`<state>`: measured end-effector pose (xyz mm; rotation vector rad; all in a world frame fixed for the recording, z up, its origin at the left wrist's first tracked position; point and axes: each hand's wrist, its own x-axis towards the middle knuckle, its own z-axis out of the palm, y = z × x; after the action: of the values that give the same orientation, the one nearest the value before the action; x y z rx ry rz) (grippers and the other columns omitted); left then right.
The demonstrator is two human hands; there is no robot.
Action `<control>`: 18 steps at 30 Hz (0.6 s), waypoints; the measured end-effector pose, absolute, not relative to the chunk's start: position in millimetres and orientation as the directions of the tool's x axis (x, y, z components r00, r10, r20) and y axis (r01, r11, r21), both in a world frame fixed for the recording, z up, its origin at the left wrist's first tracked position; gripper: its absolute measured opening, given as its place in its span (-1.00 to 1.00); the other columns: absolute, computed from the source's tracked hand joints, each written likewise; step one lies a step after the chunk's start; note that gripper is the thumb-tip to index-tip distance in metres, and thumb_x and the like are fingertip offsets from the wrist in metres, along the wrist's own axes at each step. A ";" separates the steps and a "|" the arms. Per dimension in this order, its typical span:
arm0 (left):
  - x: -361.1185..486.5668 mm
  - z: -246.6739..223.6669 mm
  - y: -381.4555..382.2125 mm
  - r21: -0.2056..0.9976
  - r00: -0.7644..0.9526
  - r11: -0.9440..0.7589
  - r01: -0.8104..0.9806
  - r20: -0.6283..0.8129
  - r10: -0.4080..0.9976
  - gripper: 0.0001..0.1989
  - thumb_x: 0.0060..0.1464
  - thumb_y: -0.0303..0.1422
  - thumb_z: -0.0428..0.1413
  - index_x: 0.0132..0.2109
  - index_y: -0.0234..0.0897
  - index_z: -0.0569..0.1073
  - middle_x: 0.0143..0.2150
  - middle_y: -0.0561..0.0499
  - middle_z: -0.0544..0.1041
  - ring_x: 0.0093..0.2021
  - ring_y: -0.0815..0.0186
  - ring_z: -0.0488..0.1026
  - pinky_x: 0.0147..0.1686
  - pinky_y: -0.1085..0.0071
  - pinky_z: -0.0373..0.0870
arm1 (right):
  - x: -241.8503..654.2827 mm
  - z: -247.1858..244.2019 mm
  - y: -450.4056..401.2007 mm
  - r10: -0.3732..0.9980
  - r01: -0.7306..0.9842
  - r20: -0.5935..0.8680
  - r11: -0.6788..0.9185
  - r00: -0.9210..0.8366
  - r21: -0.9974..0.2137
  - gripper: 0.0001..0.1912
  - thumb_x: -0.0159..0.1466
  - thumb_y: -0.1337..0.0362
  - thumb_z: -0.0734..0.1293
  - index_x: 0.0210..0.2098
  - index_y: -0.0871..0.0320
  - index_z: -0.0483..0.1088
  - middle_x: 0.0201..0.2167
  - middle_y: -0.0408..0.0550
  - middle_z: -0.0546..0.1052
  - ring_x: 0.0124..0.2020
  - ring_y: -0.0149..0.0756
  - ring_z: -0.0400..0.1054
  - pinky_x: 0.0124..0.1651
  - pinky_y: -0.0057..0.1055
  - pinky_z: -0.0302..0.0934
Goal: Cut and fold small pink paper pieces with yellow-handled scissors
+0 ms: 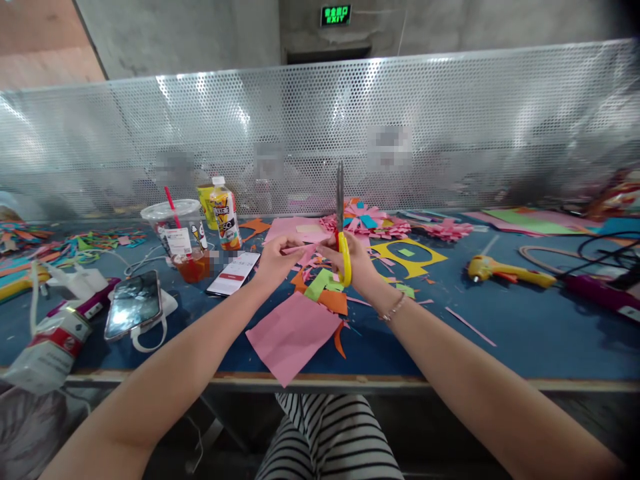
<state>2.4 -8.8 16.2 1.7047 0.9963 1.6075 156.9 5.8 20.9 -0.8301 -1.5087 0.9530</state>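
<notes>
My left hand (281,259) pinches a piece of pink paper (306,252) above the middle of the table. From the other side, the fingertips of my right hand (356,257) close on the same paper. Yellow-handled scissors (345,260) hang on my right hand, blades pointing up and away from the paper. Nearer to me, a square pink sheet (295,333) lies flat close to the table edge. Green paper scraps (325,283) and an orange paper piece (334,302) lie under and between my hands. Pink paper flowers (363,217) sit just beyond them.
Left of my hands are a phone (233,273), a drink cup (177,233) with a red straw and a bottle (226,217). Another phone (135,303) lies nearer. To the right are yellow cut paper (420,265) and a glue gun (507,270). A perforated metal screen (310,127) stands behind.
</notes>
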 end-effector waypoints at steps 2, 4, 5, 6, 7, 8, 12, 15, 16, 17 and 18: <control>2.6 16.5 -9.7 0.829 0.037 -0.545 0.127 0.545 0.838 -0.89 -0.18 -0.39 0.15 -0.45 -0.33 0.39 -0.53 0.08 0.41 -0.49 0.44 0.34 -0.44 0.47 0.28 | 157.5 22.8 4.2 0.894 0.005 0.426 0.431 -0.137 -0.902 -0.60 -0.13 0.17 0.43 -0.53 0.12 0.09 -0.61 -0.29 0.27 -0.71 -0.57 0.05 -0.67 -0.51 -0.06; 3.5 16.8 -11.0 0.839 0.059 -0.528 0.133 0.525 0.849 -0.87 -0.18 -0.36 0.16 -0.46 -0.33 0.38 -0.56 0.09 0.39 -0.53 0.46 0.31 -0.48 0.49 0.25 | 158.2 23.0 3.9 0.885 -0.006 0.448 0.451 -0.127 -0.893 -0.62 -0.12 0.18 0.42 -0.52 0.12 0.10 -0.62 -0.29 0.25 -0.69 -0.57 0.04 -0.65 -0.52 -0.08; 4.2 17.0 -11.7 0.845 0.067 -0.518 0.136 0.514 0.855 -0.86 -0.18 -0.35 0.16 -0.47 -0.33 0.38 -0.57 0.09 0.38 -0.54 0.46 0.30 -0.50 0.49 0.24 | 158.7 22.6 4.2 0.880 -0.015 0.458 0.460 -0.123 -0.888 -0.63 -0.11 0.18 0.41 -0.52 0.13 0.10 -0.62 -0.30 0.25 -0.69 -0.57 0.03 -0.64 -0.52 -0.07; 5.1 17.3 -12.4 0.851 0.074 -0.507 0.138 0.502 0.862 -0.85 -0.19 -0.34 0.17 -0.47 -0.33 0.37 -0.57 0.10 0.38 -0.55 0.47 0.29 -0.51 0.50 0.23 | 159.1 22.1 4.8 0.876 -0.024 0.468 0.468 -0.117 -0.883 -0.63 -0.11 0.19 0.41 -0.52 0.13 0.10 -0.62 -0.30 0.25 -0.67 -0.57 0.04 -0.62 -0.52 -0.06; 6.1 17.5 -13.1 0.857 0.079 -0.496 0.137 0.490 0.868 -0.84 -0.19 -0.34 0.17 -0.48 -0.33 0.36 -0.57 0.10 0.37 -0.56 0.47 0.28 -0.51 0.50 0.22 | 159.5 21.5 5.4 0.871 -0.031 0.478 0.478 -0.111 -0.878 -0.63 -0.12 0.19 0.41 -0.52 0.13 0.10 -0.62 -0.30 0.24 -0.66 -0.57 0.05 -0.59 -0.52 -0.03; 7.2 17.7 -13.8 0.867 0.082 -0.480 0.135 0.473 0.877 -0.84 -0.20 -0.35 0.17 -0.47 -0.34 0.36 -0.57 0.10 0.37 -0.56 0.48 0.28 -0.51 0.50 0.21 | 159.9 21.1 5.9 0.866 -0.034 0.489 0.488 -0.108 -0.872 -0.62 -0.12 0.20 0.42 -0.52 0.13 0.10 -0.61 -0.30 0.25 -0.63 -0.56 0.08 -0.56 -0.52 0.00; 10.7 17.2 -15.4 0.892 0.142 -0.415 0.178 0.394 0.908 -0.88 -0.23 -0.44 0.17 -0.47 -0.34 0.36 -0.54 0.11 0.38 -0.53 0.48 0.30 -0.47 0.51 0.21 | 159.5 20.8 5.7 0.845 -0.040 0.521 0.521 -0.123 -0.853 -0.63 -0.14 0.21 0.42 -0.52 0.13 0.11 -0.58 -0.28 0.26 -0.56 -0.52 0.15 -0.48 -0.51 0.08; 11.4 15.0 -14.9 0.879 0.215 -0.406 0.251 0.358 0.908 -0.86 -0.21 -0.44 0.15 -0.55 -0.34 0.31 -0.60 0.14 0.32 -0.56 0.48 0.29 -0.51 0.52 0.19 | 158.1 21.2 4.4 0.854 -0.027 0.498 0.500 -0.152 -0.865 -0.64 -0.10 0.17 0.41 -0.52 0.12 0.11 -0.59 -0.28 0.24 -0.64 -0.55 0.07 -0.58 -0.53 0.02; 11.4 14.2 -14.6 0.890 0.220 -0.386 0.243 0.337 0.915 -0.85 -0.18 -0.42 0.13 -0.55 -0.33 0.29 -0.61 0.14 0.31 -0.58 0.48 0.29 -0.53 0.52 0.20 | 157.8 21.4 4.3 0.860 -0.018 0.484 0.488 -0.159 -0.873 -0.64 -0.09 0.15 0.41 -0.51 0.11 0.11 -0.60 -0.28 0.23 -0.66 -0.55 0.05 -0.61 -0.53 -0.01; 11.3 13.7 -14.3 0.909 0.216 -0.355 0.219 0.310 0.926 -0.85 -0.14 -0.41 0.11 -0.52 -0.32 0.27 -0.60 0.14 0.33 -0.59 0.47 0.31 -0.54 0.51 0.22 | 157.7 21.7 4.3 0.868 -0.011 0.468 0.473 -0.166 -0.881 -0.63 -0.08 0.12 0.41 -0.51 0.11 0.11 -0.62 -0.29 0.22 -0.67 -0.55 0.03 -0.63 -0.53 -0.03; 11.2 13.5 -14.1 0.928 0.209 -0.323 0.183 0.285 0.936 -0.87 -0.10 -0.39 0.08 -0.48 -0.31 0.26 -0.58 0.12 0.36 -0.60 0.45 0.33 -0.55 0.50 0.23 | 157.9 22.2 4.2 0.876 -0.005 0.449 0.455 -0.175 -0.891 -0.62 -0.08 0.10 0.40 -0.51 0.11 0.12 -0.63 -0.29 0.20 -0.67 -0.55 0.02 -0.64 -0.54 -0.04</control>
<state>11.2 -14.1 13.5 1.6818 1.0626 1.1825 157.9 4.2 22.2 -0.7903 -1.5462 0.9508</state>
